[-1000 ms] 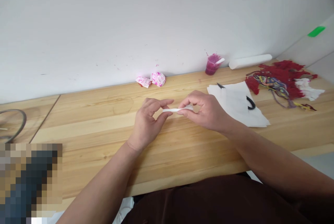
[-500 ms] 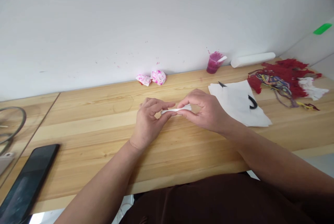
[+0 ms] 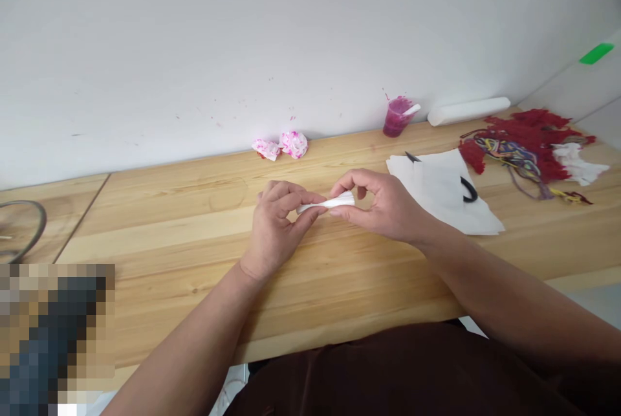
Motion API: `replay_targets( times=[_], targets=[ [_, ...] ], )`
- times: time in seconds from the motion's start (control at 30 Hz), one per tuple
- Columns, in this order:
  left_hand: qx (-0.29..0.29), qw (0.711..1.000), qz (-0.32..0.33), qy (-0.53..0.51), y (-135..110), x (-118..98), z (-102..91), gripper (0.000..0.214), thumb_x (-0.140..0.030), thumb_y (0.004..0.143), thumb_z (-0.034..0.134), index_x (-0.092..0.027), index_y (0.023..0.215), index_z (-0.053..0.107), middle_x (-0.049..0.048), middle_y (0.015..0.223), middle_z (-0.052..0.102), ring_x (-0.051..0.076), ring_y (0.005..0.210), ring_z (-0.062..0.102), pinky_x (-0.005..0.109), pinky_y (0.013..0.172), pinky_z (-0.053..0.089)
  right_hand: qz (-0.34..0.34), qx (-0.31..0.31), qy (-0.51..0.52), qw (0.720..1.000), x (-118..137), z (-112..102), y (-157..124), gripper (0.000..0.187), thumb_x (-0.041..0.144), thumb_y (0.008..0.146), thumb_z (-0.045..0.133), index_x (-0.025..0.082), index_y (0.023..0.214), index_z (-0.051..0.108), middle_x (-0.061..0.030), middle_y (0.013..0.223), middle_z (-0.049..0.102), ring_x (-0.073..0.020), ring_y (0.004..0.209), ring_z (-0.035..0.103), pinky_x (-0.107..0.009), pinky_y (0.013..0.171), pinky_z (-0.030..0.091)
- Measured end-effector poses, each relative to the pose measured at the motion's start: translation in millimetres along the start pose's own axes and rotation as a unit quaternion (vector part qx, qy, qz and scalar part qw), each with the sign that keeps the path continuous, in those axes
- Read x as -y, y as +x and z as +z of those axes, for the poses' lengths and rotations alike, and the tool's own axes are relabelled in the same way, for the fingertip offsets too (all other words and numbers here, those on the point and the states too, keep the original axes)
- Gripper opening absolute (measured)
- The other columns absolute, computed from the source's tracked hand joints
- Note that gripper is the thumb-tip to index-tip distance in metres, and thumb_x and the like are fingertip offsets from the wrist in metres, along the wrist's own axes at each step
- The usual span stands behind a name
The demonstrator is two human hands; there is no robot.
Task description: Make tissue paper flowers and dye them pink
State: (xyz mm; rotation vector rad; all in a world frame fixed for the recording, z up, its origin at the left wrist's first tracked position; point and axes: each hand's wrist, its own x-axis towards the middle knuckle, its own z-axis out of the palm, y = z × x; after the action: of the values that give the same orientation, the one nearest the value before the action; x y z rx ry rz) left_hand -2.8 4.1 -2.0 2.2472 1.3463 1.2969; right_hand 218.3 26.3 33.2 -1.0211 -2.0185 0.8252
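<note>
A narrow strip of pleated white paper (image 3: 343,199) is held above the wooden table, pinched in at its middle and fanned a little at the right end. My left hand (image 3: 282,215) grips it near the middle between thumb and fingertips. My right hand (image 3: 376,202) curves round the right part, forefinger tip behind the strip and thumb in front, with a gap around the fanned end. To the right lie white paper sheets (image 3: 431,183), partly covering black-handled scissors (image 3: 468,190), whose dark tip pokes out at the far left corner.
Two crumpled pink-stained tissue wads (image 3: 294,144) sit by the wall. Near them are a plastic cup with purple-pink contents (image 3: 396,120) and a white roll (image 3: 469,110). Tangled coloured yarn (image 3: 509,154) and red material (image 3: 538,131) lie far right. A pixelated dark patch covers the lower left.
My right fingertips have spread slightly and shifted, so more of the strip's fanned right end shows. My left hand keeps its pinch. The lower left corner has become pixelated.
</note>
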Motion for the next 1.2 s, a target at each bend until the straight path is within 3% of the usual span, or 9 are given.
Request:
replay_targets(
  times=[0.3, 0.47, 0.67, 0.77, 0.83, 0.9, 1.03, 1.2],
  targets=[
    [-0.003, 1.000, 0.006, 0.013, 1.3, -1.3, -1.3, 0.011, -0.033, 0.090, 0.077, -0.026, 0.098, 0.081, 0.0041, 0.086, 0.070, 0.021, 0.088, 0.060, 0.036, 0.079, 0.046, -0.006, -0.022, -0.030, 0.999, -2.9, -0.8, -0.7, 0.017, 0.030, 0.080, 0.083, 0.022, 0.085, 0.069, 0.0011, 0.082, 0.070, -0.0137, 0.069, 0.055, -0.028, 0.064, 0.041],
    [0.000, 1.000, 0.002, 0.017, 1.5, -2.8, -2.8, 0.011, -0.032, 0.091, 0.076, -0.026, 0.099, 0.080, 0.0036, 0.088, 0.070, 0.020, 0.089, 0.060, 0.036, 0.081, 0.045, 0.047, -0.022, -0.022, 0.998, -1.8, -1.5, -0.7, 0.020, 0.037, 0.079, 0.084, 0.022, 0.084, 0.072, 0.0009, 0.077, 0.068, -0.0124, 0.063, 0.050, -0.027, 0.056, 0.036],
    [-0.013, 0.999, -0.001, 0.052, 2.0, -5.7, -4.4, 0.008, -0.033, 0.090, 0.077, -0.027, 0.095, 0.079, 0.0021, 0.088, 0.071, 0.020, 0.089, 0.061, 0.038, 0.085, 0.042, 0.097, -0.064, -0.006, 0.993, -4.4, -2.9, -0.1, 0.036, 0.050, 0.073, 0.088, 0.021, 0.070, 0.068, 0.0016, 0.064, 0.063, -0.0118, 0.056, 0.047, -0.028, 0.052, 0.034],
    [-0.021, 0.998, 0.007, 0.067, 1.7, -5.6, -4.0, 0.010, -0.035, 0.091, 0.076, -0.027, 0.095, 0.079, 0.0019, 0.087, 0.070, 0.020, 0.089, 0.061, 0.039, 0.085, 0.041, 0.088, -0.059, -0.006, 0.994, -5.5, -5.2, 0.4, 0.040, 0.051, 0.068, 0.092, 0.021, 0.081, 0.068, -0.0022, 0.082, 0.072, -0.0155, 0.066, 0.058, -0.029, 0.058, 0.041],
    [-0.017, 0.997, 0.013, 0.070, 1.4, -5.5, -3.4, 0.010, -0.036, 0.092, 0.076, -0.027, 0.097, 0.079, 0.0022, 0.087, 0.070, 0.020, 0.090, 0.062, 0.038, 0.085, 0.040, 0.054, -0.027, 0.006, 0.998, -5.9, -5.0, 0.7, 0.051, 0.049, 0.066, 0.094, 0.023, 0.103, 0.071, -0.0060, 0.108, 0.076, -0.0227, 0.091, 0.068, -0.033, 0.071, 0.049],
    [-0.010, 0.997, 0.021, 0.075, 0.8, -5.5, -2.7, 0.009, -0.035, 0.092, 0.075, -0.028, 0.097, 0.079, 0.0022, 0.088, 0.070, 0.020, 0.091, 0.062, 0.038, 0.084, 0.040, 0.021, 0.009, 0.017, 1.000, -6.1, -2.7, 0.7, 0.057, 0.046, 0.068, 0.093, 0.025, 0.116, 0.070, -0.0060, 0.120, 0.076, -0.0262, 0.108, 0.068, -0.036, 0.082, 0.051],
    [-0.009, 0.995, 0.033, 0.089, -0.3, -6.5, -1.7, 0.009, -0.035, 0.092, 0.076, -0.028, 0.097, 0.079, 0.0019, 0.089, 0.071, 0.020, 0.090, 0.061, 0.038, 0.083, 0.039, 0.023, 0.005, 0.012, 1.000, -5.4, 3.1, -0.4, 0.021, 0.039, 0.082, 0.083, 0.024, 0.097, 0.078, -0.0014, 0.098, 0.080, -0.0182, 0.083, 0.068, -0.032, 0.072, 0.047],
    [-0.013, 0.998, 0.003, 0.063, -0.7, -6.5, -0.7, 0.011, -0.033, 0.091, 0.077, -0.028, 0.100, 0.080, 0.0019, 0.089, 0.073, 0.020, 0.090, 0.063, 0.038, 0.084, 0.042, 0.047, -0.039, -0.011, 0.998, -2.5, 4.4, -1.8, 0.017, 0.039, 0.084, 0.081, 0.023, 0.088, 0.081, -0.0005, 0.086, 0.078, -0.0113, 0.060, 0.052, -0.028, 0.056, 0.038]
  ],
)
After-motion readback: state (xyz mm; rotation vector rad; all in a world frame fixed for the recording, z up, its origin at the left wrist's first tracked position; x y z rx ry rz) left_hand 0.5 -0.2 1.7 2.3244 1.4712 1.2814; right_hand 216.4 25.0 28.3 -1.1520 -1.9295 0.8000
